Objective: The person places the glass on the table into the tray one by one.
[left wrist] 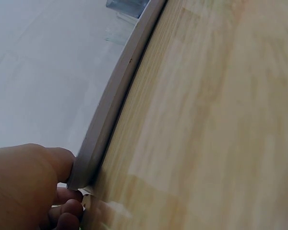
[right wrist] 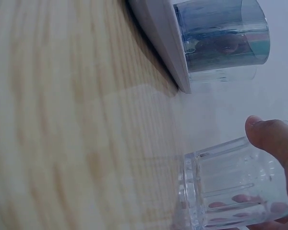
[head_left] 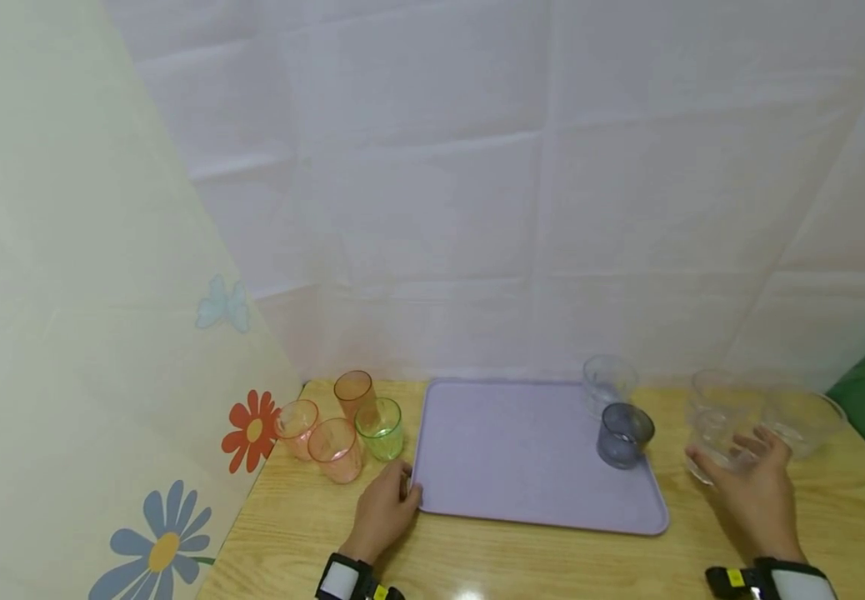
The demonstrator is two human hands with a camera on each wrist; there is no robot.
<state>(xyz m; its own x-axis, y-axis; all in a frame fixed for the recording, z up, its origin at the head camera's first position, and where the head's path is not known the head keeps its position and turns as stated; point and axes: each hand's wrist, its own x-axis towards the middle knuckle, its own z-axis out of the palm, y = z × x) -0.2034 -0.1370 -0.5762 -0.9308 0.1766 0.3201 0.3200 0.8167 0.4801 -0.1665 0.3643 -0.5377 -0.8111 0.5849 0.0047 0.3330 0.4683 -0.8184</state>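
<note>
A pale purple tray (head_left: 522, 458) lies on the table, its near-left corner gripped by my left hand (head_left: 383, 510). In the left wrist view, the thumb is above the tray rim (left wrist: 101, 124) and the fingers curl below it. My right hand (head_left: 758, 496) holds a clear ribbed glass (right wrist: 235, 187), thumb on one side and fingers around the other. The glass tilts slightly; whether its base touches the table I cannot tell. A smoky blue cup (head_left: 625, 437) stands at the tray's right edge, with a clear cup (head_left: 608, 385) behind it.
Left of the tray stand an amber cup (head_left: 353, 393), a green cup (head_left: 380, 429) and two pinkish-orange cups (head_left: 336, 454). Beyond my right hand are more clear vessels (head_left: 796, 417), hard to tell apart. A white sheet (head_left: 432, 208) hangs behind the table.
</note>
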